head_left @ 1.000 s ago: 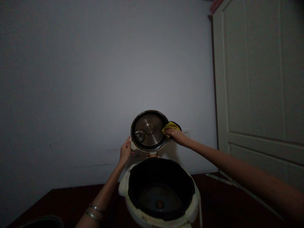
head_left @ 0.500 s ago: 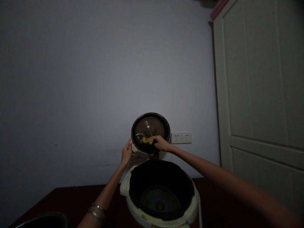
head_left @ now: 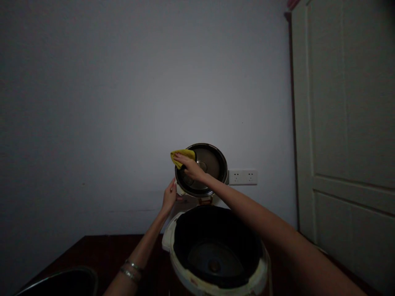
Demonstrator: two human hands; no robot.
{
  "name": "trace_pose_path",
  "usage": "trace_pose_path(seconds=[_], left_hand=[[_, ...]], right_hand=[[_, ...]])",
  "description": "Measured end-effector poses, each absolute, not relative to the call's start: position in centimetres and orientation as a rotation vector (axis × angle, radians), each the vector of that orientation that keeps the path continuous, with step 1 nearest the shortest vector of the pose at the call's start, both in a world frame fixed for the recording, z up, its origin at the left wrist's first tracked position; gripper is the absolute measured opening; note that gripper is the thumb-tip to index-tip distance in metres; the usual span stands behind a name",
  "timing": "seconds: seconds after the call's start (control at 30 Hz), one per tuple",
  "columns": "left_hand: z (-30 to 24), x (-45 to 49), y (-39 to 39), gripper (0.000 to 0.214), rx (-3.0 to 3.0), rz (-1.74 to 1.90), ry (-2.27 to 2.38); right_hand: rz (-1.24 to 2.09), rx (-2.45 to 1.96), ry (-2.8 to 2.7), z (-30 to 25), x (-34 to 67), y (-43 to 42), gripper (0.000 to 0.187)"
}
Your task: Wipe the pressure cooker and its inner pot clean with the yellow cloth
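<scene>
An electric pressure cooker [head_left: 180, 269] stands on the dark table with its round lid [head_left: 212, 158] raised on a hinge at the back. Its dark inside is uncovered, showing a round knob in the floor. My left hand [head_left: 169, 197] grips the lid's lower left edge, thumb up along the rim. Across the lid's inner face reaches my right hand [head_left: 190, 166], pressing a folded yellow cloth [head_left: 175, 158] against the upper left rim. Part of the cloth sticks out past the rim. My right hand and forearm hide some of the lid's inner plate.
Behind the cooker, a double power socket [head_left: 243, 177] is set in the pale wall. A white panelled cabinet [head_left: 333, 123] stands at the right. The rim of a dark round vessel [head_left: 61, 272] shows at the lower left on the dark red table [head_left: 105, 246].
My right hand has moved the cloth from the lid's lower left valve area up to its upper left rim, and more cloth shows. My left hand keeps its hold. The view has shifted slightly.
</scene>
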State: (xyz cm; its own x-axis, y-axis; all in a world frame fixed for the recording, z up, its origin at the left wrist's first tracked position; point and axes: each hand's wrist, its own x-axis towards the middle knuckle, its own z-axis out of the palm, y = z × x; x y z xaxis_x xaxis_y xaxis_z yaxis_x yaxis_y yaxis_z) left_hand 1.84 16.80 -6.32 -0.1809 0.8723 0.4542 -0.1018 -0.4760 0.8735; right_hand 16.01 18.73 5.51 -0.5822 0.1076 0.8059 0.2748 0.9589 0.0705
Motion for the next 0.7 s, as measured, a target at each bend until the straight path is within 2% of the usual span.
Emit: trace_pose_path(seconds=[0.17, 0.23, 0.33, 0.47, 0.7], left_hand=[[-5.8, 2.0, 16.5, 0.031, 1.243, 1.712, 0.943], [-5.7, 2.0, 16.4, 0.028, 1.232, 1.691, 0.945], [-5.8, 2.0, 16.2, 0.037, 1.253, 1.692, 0.916], [-6.1, 1.8, 16.4, 0.046, 1.302, 1.718, 0.892], [-6.0, 1.9, 16.4, 0.049, 1.352, 1.73, 0.932]], right_hand=[[-0.119, -0.215, -2.353, 0.7, 15.2, 17.8, 0.075], [-0.05, -0.25, -2.348, -0.9, 15.8, 17.5, 0.071], [0.0, -0.396, -2.329, -2.3, 17.6, 17.4, 0.066], [-0.198, -0.638, -2.537, -3.0, 21.1, 17.3, 0.062], [-0.478, -0.703, -2.775, -2.3, 28.7, 15.9, 0.045]])
